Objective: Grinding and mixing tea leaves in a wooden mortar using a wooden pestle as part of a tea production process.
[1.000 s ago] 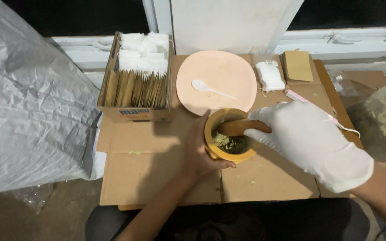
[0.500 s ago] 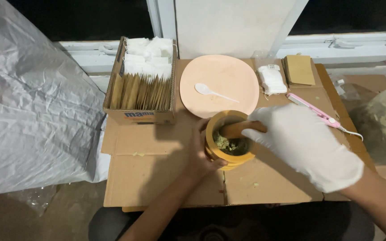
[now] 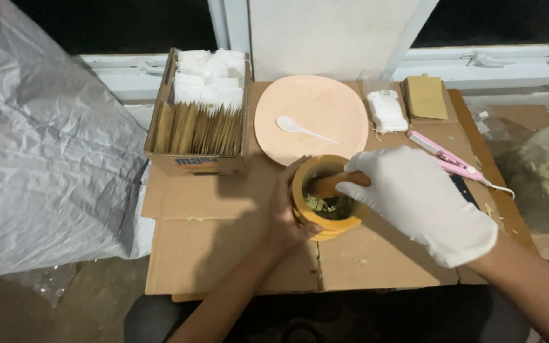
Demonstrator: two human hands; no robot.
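Room: dim and lit from above, with a white window frame (image 3: pixel 478 67) and dark panes along the far wall.
Plastic sheet (image 3: pixel 39 152): crumpled and grey, it fills the whole left side beside the counter.
Counter (image 3: pixel 223 248): covered in flattened brown cardboard, with a few green crumbs scattered on it.
Cardboard box (image 3: pixel 201 162): stands at the far left of the counter, packed with upright brown sachets and white pouches behind them.
Plate (image 3: pixel 325 105): round and pale pink, just beyond the mortar, with a white plastic spoon (image 3: pixel 303 129) lying on it.
Right hand (image 3: pixel 414 197): in a white glove, fingers closed around the wooden pestle (image 3: pixel 332 184), whose end dips into the mortar.
Left hand (image 3: pixel 287 213): bare, wrapped around the left wall of the mortar, gripping it.
Mortar (image 3: pixel 325 219): yellow-brown, upright near the middle of the counter between the two hands, with crushed green leaves inside.
Pink tool (image 3: pixel 446 157): slim and corded, lying at the right, partly behind the gloved hand.
Small packets: a white bundle (image 3: pixel 387 111) and a brown envelope (image 3: pixel 426 96) at the far right edge.
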